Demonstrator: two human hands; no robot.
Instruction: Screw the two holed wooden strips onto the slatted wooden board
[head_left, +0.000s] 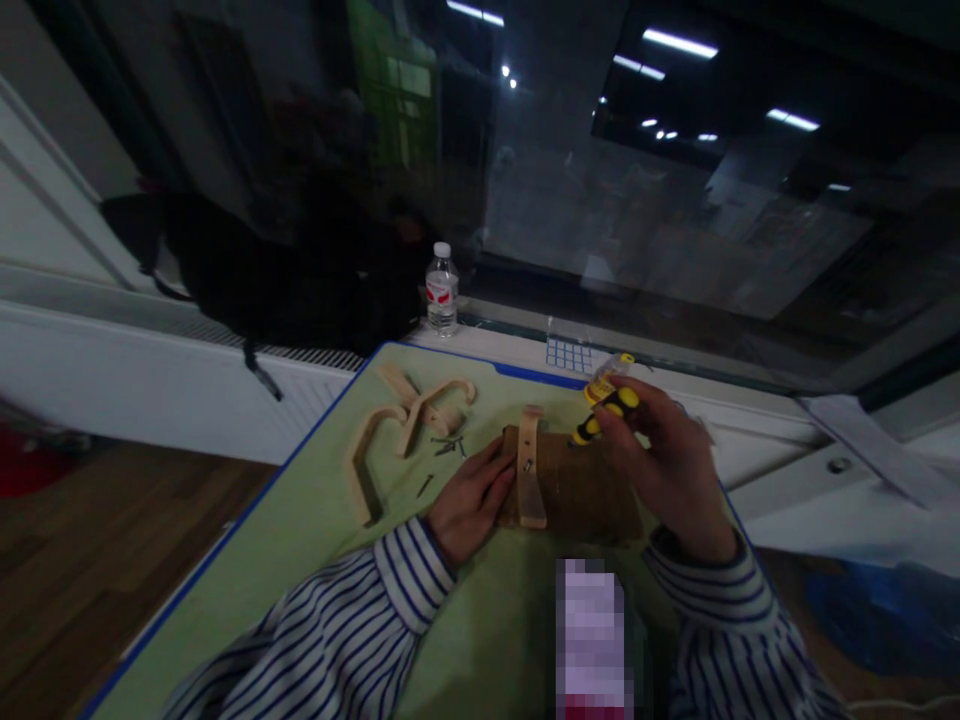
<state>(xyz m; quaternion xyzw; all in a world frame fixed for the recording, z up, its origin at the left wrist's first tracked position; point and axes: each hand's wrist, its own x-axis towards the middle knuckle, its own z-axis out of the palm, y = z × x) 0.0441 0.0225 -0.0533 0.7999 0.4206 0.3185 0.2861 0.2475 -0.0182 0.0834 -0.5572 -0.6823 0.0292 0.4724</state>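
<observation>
The brown board (pixel 581 490) lies on the green desk (pixel 247 570), between the two hands. A wooden strip (pixel 532 500) lies across its left part, and in the middle of this strip one screw (pixel 528 465) stands tilted. The right hand (pixel 667 450) is above the right side of the board; its grip is closed around the yellow and black screwdriver (pixel 609 414), which points down and to the left, beside the strip. The left hand (pixel 472 495) touches the left edge of the board, with its fingers close together; whether this grip clamps the board, I cannot tell. To the left of this hand there are a few loose screws (pixel 448 446), and farther left some curved wooden pieces (pixel 366 465), of which two cross each other. Behind the screwdriver is a small clear container (pixel 600 382) with yellow parts. Beyond the far edge of the desk, a water bottle (pixel 442 292) stands upright on the sill, near a black bag (pixel 300 270).
</observation>
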